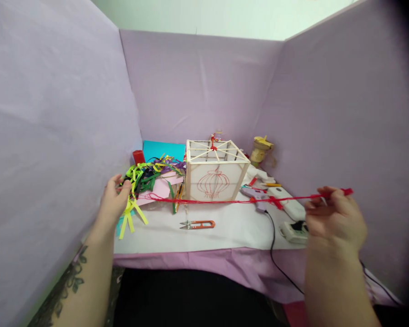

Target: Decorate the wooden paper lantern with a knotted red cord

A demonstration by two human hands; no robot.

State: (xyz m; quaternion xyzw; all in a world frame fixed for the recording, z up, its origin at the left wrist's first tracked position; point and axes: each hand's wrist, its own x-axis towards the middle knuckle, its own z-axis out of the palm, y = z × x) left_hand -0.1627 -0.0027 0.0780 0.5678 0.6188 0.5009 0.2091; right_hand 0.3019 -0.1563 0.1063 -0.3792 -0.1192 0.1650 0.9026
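Observation:
Red thread [204, 201] stretches sideways in front of a box-shaped lantern frame [216, 177] with white panels and a red lantern drawing. At the right, my right hand [337, 218] is closed on the red thread, whose bundled end sticks out past the fingers. My left hand [115, 195] is raised at the left beside the paper strips, fingers curled together; a bit of red shows at its fingertips, and the thread's looped left end hangs near it. Orange-handled snips [197, 225] lie on the white table below the thread.
Coloured paper strips [146, 177], pink paper and a blue sheet [163, 151] lie at the left. On the right are a glue gun [257, 197] with a black cord, a white case [286, 203], a power strip [295, 232] and a yellow-topped container [260, 150]. Lilac walls surround the table.

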